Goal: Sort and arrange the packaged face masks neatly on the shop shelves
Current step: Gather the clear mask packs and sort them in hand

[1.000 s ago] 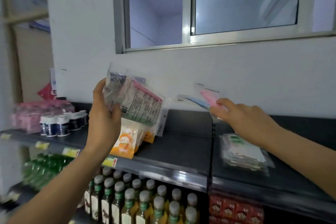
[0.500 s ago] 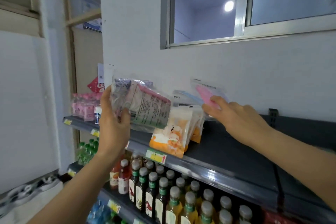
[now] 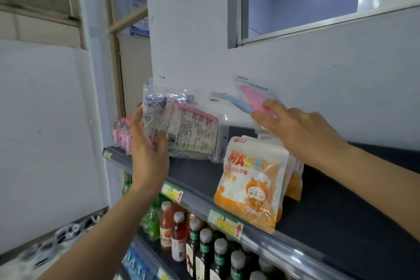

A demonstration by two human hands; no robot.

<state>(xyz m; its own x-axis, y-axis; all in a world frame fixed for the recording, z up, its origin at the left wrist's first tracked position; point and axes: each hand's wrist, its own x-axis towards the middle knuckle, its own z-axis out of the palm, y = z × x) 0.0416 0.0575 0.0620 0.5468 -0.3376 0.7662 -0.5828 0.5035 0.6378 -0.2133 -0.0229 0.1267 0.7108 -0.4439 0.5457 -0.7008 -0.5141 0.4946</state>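
My left hand (image 3: 148, 150) grips a thick stack of clear-wrapped mask packs (image 3: 181, 129), held upright above the left end of the dark top shelf (image 3: 329, 200). My right hand (image 3: 295, 127) pinches clear packs with pink and blue masks (image 3: 252, 98) against the white wall, above the shelf. Below my right hand, orange-and-white packs printed "MASK" (image 3: 252, 186) stand upright in a row at the shelf's front edge.
Pink bottles (image 3: 121, 136) sit at the shelf's far left end. Yellow price tags (image 3: 225, 221) line the shelf lip. Rows of drink bottles (image 3: 193, 238) fill the shelf below. A window (image 3: 318, 0) is set in the wall above.
The view has swung left and come closer to the shelf. Both hands keep their packs; the right hand's pink and blue packs stay near the wall, now above the orange packs.
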